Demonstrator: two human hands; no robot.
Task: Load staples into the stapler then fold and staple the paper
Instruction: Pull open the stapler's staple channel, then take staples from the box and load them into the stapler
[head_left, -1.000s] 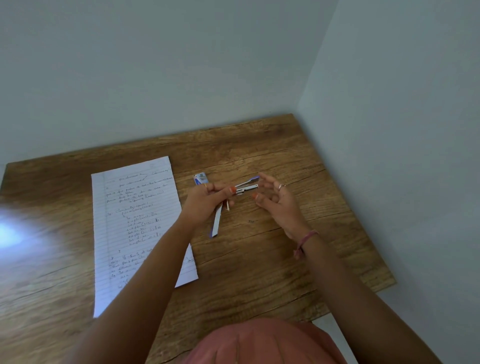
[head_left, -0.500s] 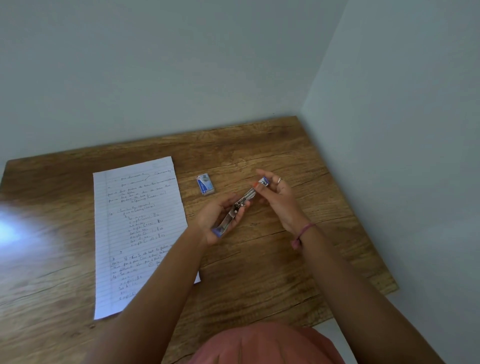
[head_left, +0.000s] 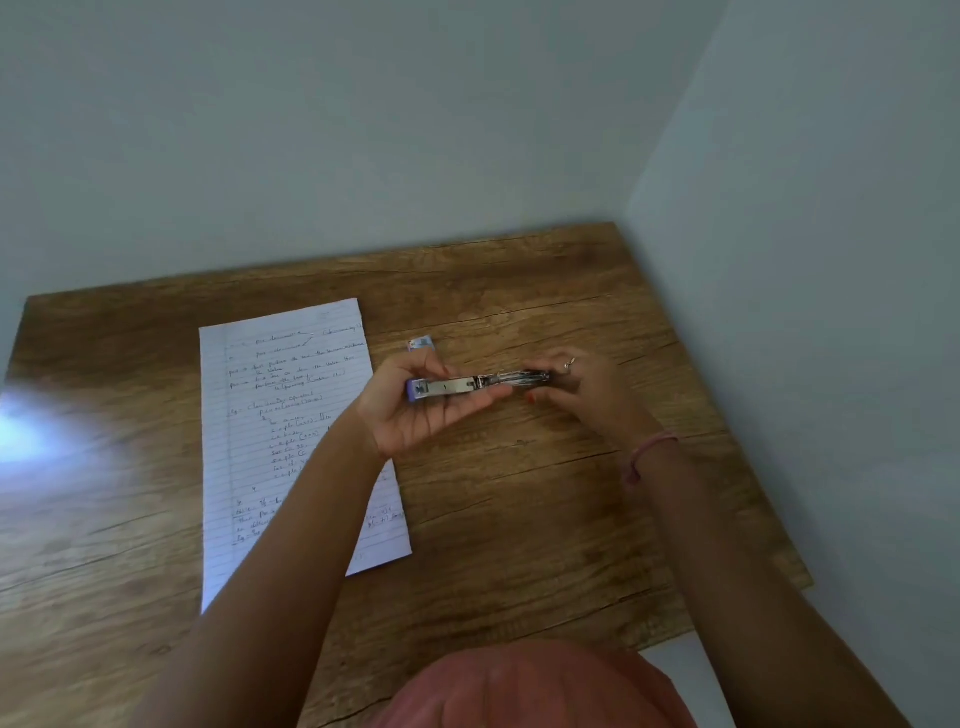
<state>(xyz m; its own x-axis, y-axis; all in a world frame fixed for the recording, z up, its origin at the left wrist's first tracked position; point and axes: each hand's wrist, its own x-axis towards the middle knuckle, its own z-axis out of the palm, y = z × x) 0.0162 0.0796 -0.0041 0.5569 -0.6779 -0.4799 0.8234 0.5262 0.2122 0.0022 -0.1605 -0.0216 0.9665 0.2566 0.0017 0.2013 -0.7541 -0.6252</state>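
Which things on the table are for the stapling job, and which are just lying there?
For the job:
stapler, held by the left hand and right hand
lined paper with writing
small staple box

Just there:
wooden table
pink wristband
finger ring

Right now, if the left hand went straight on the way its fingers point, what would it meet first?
The left hand holds the stapler and its fingers point right, toward the right hand at the stapler's other end. It would probably meet that hand first, though depth is hard to judge.
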